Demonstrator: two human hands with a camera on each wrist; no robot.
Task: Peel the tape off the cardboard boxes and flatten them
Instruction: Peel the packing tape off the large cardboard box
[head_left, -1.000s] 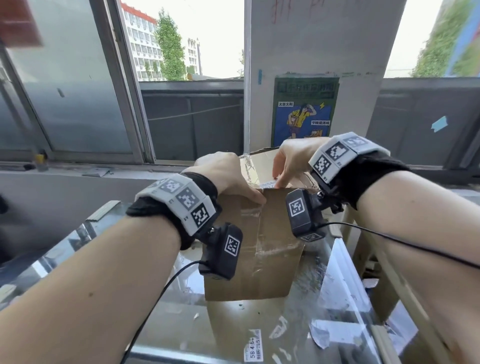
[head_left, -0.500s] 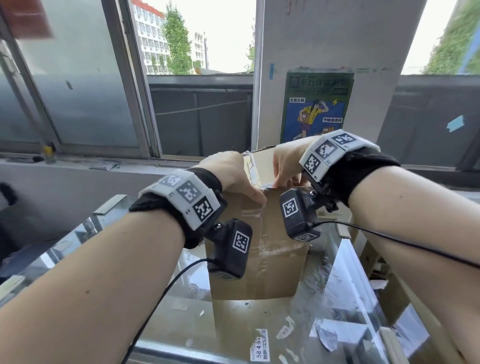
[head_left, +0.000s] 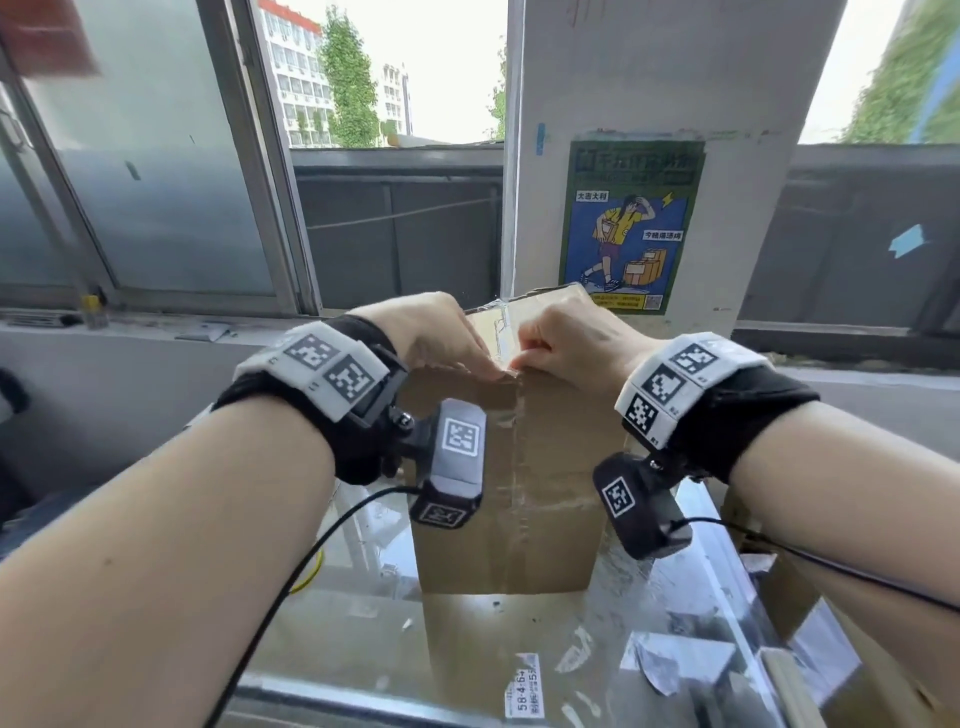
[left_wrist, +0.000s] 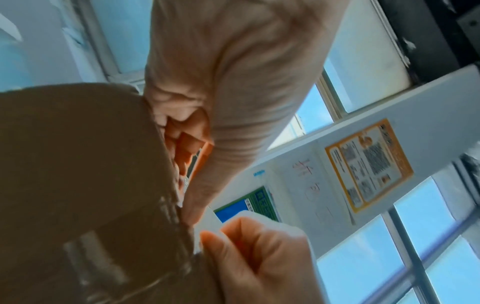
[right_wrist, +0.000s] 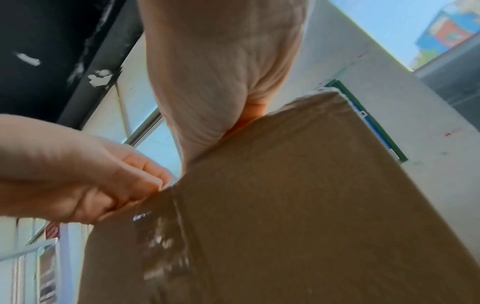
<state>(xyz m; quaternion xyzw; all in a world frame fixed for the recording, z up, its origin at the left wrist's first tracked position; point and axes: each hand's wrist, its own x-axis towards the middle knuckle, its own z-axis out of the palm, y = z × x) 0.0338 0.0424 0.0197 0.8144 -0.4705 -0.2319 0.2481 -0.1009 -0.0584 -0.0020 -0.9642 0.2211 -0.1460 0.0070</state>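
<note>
Picking at clear tape (head_left: 511, 415) on cardboard box (head_left: 550, 499) top edge: left hand (head_left: 434, 332) and right hand (head_left: 571, 345) both pinch there. Risk: tape shreds if yanked.

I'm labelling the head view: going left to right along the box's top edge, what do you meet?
Left wrist marker band → left hand → clear tape on the cardboard box → right hand → right wrist marker band.
</note>
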